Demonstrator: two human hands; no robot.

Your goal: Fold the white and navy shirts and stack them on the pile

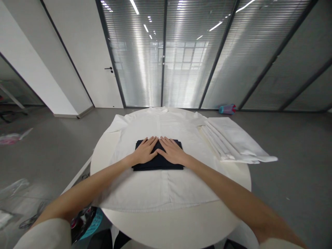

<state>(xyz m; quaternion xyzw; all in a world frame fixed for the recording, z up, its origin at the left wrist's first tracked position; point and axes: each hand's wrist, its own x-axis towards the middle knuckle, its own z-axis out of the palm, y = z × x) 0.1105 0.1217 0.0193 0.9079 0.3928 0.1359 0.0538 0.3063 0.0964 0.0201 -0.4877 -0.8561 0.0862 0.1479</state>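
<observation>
A dark navy folded cloth (158, 165) lies in the middle of a white shirt (160, 190) that is spread out flat. My left hand (146, 150) rests palm down on the left part of the dark cloth, fingers stretched forward. On its right part lies my right hand (171, 150), also flat with the fingers out. The two thumbs and index fingertips nearly meet at the cloth's centre. Neither hand grips anything; the palms hide part of the cloth's top.
The shirt covers much of a round white table (176, 224). Folded white cloths (233, 138) are stacked at its right edge, one corner hanging over. A blue and pink object (227, 109) sits on the floor by the glass wall. A blue basket (93, 223) stands below left.
</observation>
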